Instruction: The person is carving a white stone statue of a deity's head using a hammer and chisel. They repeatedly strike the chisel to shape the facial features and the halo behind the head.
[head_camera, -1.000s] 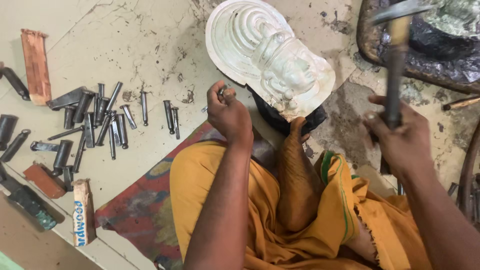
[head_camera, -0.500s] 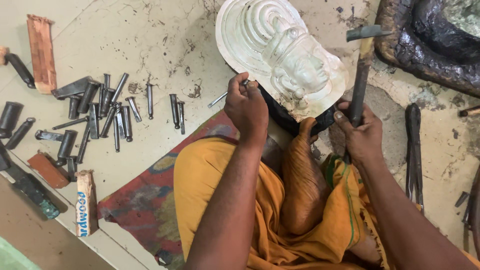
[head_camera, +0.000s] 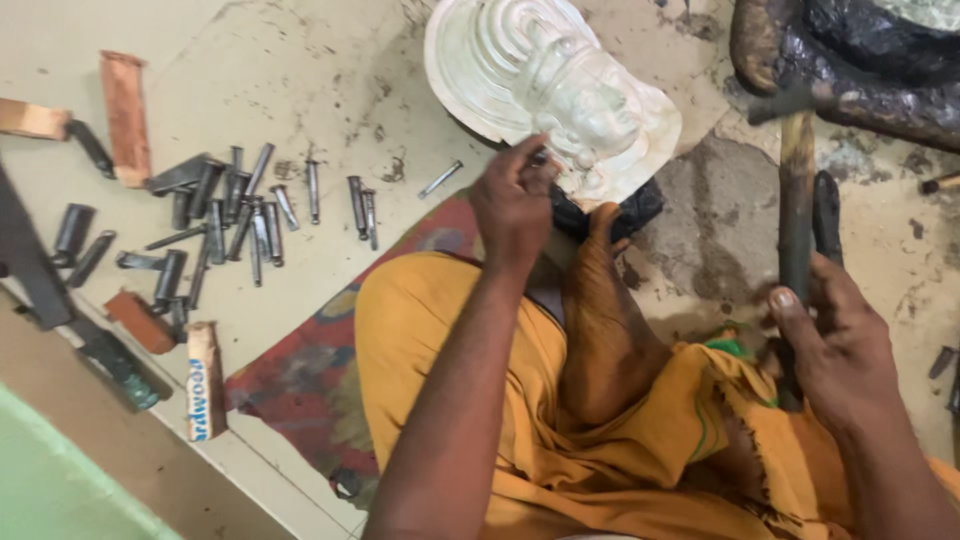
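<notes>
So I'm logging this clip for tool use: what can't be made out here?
- Punch tip: head view, hidden behind left hand against the mask.
- Hammer head: blurred.
- Dark block: cut off by the top edge.
- Right hand: its grip hides the lower handle.

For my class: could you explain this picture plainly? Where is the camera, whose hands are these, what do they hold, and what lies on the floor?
The camera sits on a person's head and looks down at their own lap and hands. The person sits on the floor in orange cloth. The left hand pinches a small metal punch against a pale embossed metal face plaque, which one foot props up. The right hand grips a hammer by its wooden handle, head raised. To the left, on the floor, lie many loose steel punches, some wooden blocks, and a patterned red mat.
</notes>
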